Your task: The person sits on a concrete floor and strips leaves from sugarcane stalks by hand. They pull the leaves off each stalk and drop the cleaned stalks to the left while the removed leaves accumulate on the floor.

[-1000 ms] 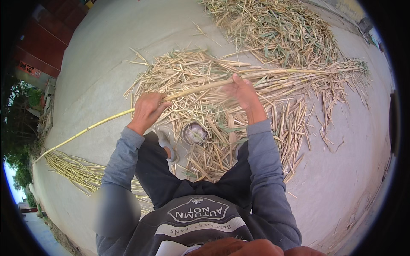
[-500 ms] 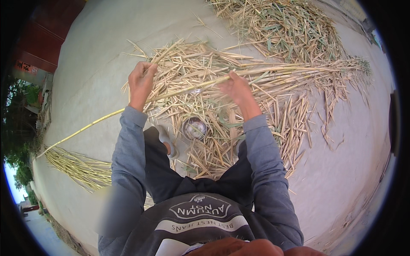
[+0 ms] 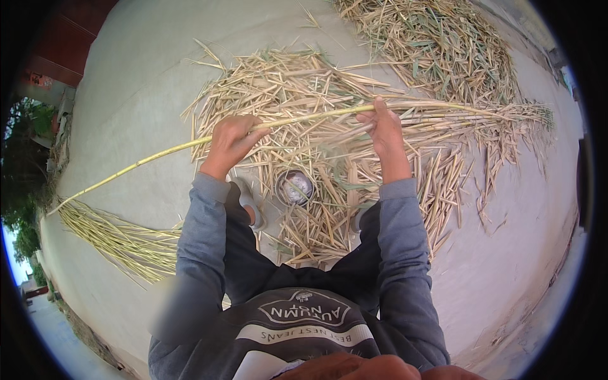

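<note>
A long yellow-green reed stalk (image 3: 158,154) stretches across in front of me, from the far left over the litter to the right. My left hand (image 3: 234,142) is closed round its middle, thumb lying along the stalk. Further right, my right hand (image 3: 385,130) pinches the same stalk with its thumb uppermost. A smeared, pale dry leaf sheath (image 3: 348,136) shows just left of the right hand's lower fingers; whether they touch it I cannot tell. Under both hands lies a wide litter of dry sheaths (image 3: 285,82).
A round metal bowl (image 3: 295,188) stands between my feet. Bare yellow stalks (image 3: 120,237) lie bundled at the left. Unstripped stalks (image 3: 443,114) lie to the right, and a large heap of leaves and sheaths (image 3: 437,50) rises at the far right.
My left hand has let go of a dry sheath, come down and right, and taken hold of the stalk. The right hand has slid further right along it.
</note>
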Motion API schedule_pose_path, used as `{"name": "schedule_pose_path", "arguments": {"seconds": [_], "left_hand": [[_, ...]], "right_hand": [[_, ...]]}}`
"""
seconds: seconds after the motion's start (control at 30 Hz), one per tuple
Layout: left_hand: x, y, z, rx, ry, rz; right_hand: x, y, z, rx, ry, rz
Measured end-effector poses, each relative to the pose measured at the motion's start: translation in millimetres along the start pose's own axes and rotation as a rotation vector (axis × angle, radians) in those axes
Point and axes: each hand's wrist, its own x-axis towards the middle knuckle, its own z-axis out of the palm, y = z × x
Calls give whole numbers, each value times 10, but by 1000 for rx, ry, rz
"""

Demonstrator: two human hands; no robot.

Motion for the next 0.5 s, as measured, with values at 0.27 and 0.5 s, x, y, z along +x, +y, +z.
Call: {"name": "schedule_pose_path", "arguments": {"seconds": [0.27, 0.5], "left_hand": [[207, -204, 254, 353, 54, 28], [371, 130, 452, 26, 134, 180]], "right_hand": [[5, 24, 188, 13, 74, 0], [-209, 330, 637, 56, -237, -10]]}}
